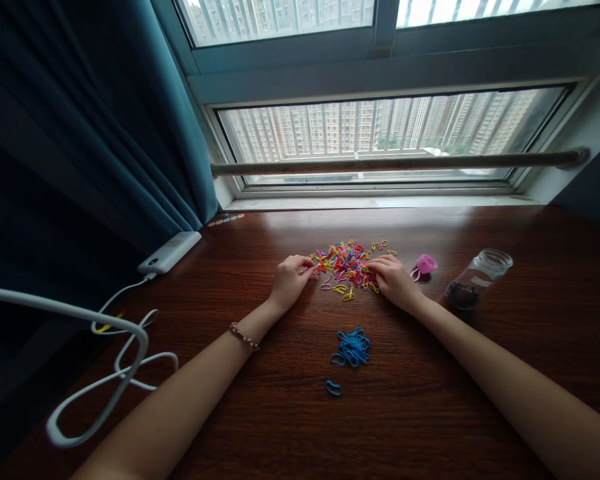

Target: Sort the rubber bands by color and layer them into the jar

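Note:
A pile of small multicoloured bands (pixel 347 261) lies on the dark wooden table. At its left edge is my left hand (pixel 290 283), with thumb and fingertips pressed together; anything between them is too small to name. My right hand (pixel 394 280) touches the pile's right side, its fingers close together and their tips among the bands. Nearer to me sits a smaller heap of blue bands (pixel 354 348), with one or two separate blue bands (pixel 333 388) just in front of it.
Right of my right hand are a pink lid (pixel 425 265) and a glass jar (pixel 479 280) with dark contents. A white power strip (pixel 171 253) and looping white cable (pixel 140 340) lie left. A blue curtain (pixel 145 120) hangs beside the window.

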Demonstrator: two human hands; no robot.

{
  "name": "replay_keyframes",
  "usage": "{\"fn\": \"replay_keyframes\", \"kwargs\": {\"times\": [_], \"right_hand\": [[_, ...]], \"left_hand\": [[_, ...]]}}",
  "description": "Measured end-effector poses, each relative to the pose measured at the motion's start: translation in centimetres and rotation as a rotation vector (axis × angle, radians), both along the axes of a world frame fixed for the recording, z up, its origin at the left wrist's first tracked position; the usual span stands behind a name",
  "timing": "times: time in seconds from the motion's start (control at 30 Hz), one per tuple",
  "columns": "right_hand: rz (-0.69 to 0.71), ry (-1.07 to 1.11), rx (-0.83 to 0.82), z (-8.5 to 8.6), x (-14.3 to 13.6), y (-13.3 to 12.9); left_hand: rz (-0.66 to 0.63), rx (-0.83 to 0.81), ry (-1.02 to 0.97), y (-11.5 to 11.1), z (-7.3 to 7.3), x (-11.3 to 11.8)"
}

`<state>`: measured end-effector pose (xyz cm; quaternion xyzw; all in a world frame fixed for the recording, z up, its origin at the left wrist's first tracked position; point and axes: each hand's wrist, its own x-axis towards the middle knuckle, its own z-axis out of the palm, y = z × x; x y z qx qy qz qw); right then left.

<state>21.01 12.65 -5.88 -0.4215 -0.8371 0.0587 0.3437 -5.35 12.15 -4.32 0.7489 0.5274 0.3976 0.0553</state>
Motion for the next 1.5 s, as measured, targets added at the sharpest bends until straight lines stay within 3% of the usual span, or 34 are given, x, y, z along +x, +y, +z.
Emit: {"fn": "replay_keyframes", "kwargs": {"times": [0.5, 0.63, 0.8, 0.93, 1.2, 1.4, 1.5], "right_hand": [[-0.081, 0.153, 0.013, 0.5, 0.3, -0.2], [-0.122, 0.211, 0.026, 0.7, 0.4, -0.2], [-0.174, 0.281, 0.005, 0.8, 0.3, -0.3], [-0.209, 0.308, -0.021, 1.0, 0.3, -0.4], [-0.176, 0.468, -0.181, 2.1, -0.7, -1.2], [0.144, 0.521, -0.461, 4.1, -2.4, -3.1], [0.321, 0.395, -0.565, 4.8, -2.9, -3.8]], "left_hand": [[-0.071, 0.067, -0.012, -0.1, 0.2, 0.2], [-0.27, 0.11, -0.023, -2.1, 1.1, 1.6], [-0.725, 0.082, 0.194, -5.7, 2.2, 4.1], [-0.878, 0.081, 0.284, -6.9, 2.5, 5.0], [-0.901, 0.074, 0.289, -6.8, 2.4, 5.0], [-0.86, 0.091, 0.253, -6.7, 2.6, 4.4], [-0.717, 0.11, 0.143, -6.2, 2.6, 3.6]]}}
